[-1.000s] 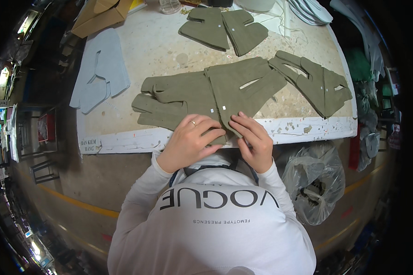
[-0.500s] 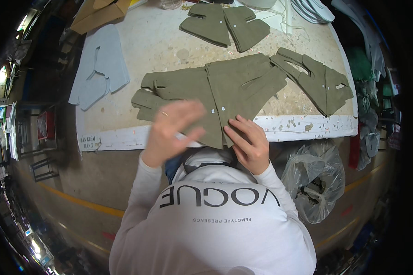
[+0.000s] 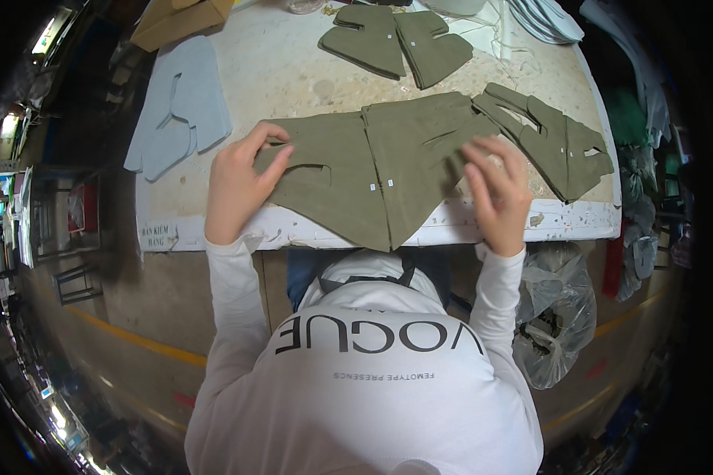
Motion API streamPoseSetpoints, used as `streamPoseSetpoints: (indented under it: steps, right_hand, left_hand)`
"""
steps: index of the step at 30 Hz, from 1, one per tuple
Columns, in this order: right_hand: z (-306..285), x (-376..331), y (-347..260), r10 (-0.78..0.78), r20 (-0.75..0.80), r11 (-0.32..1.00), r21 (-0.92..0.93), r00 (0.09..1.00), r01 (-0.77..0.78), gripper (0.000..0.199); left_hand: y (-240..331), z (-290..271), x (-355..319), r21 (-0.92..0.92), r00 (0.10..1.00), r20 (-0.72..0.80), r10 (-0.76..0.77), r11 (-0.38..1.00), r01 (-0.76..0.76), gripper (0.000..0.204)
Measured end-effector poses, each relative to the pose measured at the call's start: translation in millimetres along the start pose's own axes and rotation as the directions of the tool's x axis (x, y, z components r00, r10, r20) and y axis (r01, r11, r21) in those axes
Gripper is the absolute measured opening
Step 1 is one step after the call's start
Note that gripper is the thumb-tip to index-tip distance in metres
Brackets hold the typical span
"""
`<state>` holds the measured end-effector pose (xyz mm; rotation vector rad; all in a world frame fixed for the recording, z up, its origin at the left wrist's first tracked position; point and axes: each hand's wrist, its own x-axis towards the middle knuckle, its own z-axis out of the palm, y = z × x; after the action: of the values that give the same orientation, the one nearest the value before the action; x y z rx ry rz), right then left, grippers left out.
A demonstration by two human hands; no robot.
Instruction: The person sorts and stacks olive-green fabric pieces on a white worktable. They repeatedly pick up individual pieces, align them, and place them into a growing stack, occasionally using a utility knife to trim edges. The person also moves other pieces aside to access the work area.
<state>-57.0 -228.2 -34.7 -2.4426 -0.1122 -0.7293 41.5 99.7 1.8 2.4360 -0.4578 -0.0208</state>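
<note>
Two stacks of olive-green cut fabric panels lie edge to edge in front of me, with small white stickers near where they meet. My left hand (image 3: 242,182) rests on the outer end of the left panel stack (image 3: 333,170), thumb and fingers apart around its edge. The slot in that panel shows just beside the thumb. My right hand (image 3: 501,190) is by the outer side of the right panel stack (image 3: 420,142), fingers loosely bent and spread, nothing seen between them. Whether its fingertips touch the fabric I cannot tell.
More olive panels (image 3: 543,138) lie on the right, overlapping the right stack's corner. Another olive pair (image 3: 396,43) sits at the far side. Pale grey pieces (image 3: 182,111) and a cardboard box (image 3: 181,22) are on the left. A clear plastic bag (image 3: 558,317) stands below the table's right edge.
Both hands have moved apart from the panels' near middle: the left outward to the left end, the right outward to the right. The folded-looking layers at the left end are now covered.
</note>
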Motion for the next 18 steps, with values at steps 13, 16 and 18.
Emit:
streamPoseSetpoints:
  steps: [13, 16, 18]
  right_hand:
    - [17.8, 69.2, 51.3, -0.163, 0.134, 0.976, -0.125, 0.977, 0.18, 0.019]
    - [14.1, 67.6, 47.9, -0.049, 0.09, 0.989, 0.145, 0.995, 0.035, 0.015]
    - [15.1, 67.0, 46.6, -0.031, 0.015, 0.995, 0.09, 0.999, 0.03, 0.013]
  left_hand:
    - [47.8, 76.5, -42.0, -0.053, 0.851, 0.171, 0.497, 0.867, -0.496, 0.038]
    - [47.2, 85.2, -46.1, -0.048, 0.846, 0.2, 0.495, 0.867, -0.496, 0.04]
    - [46.7, 86.6, -47.2, -0.049, 0.847, 0.193, 0.495, 0.867, -0.495, 0.042]
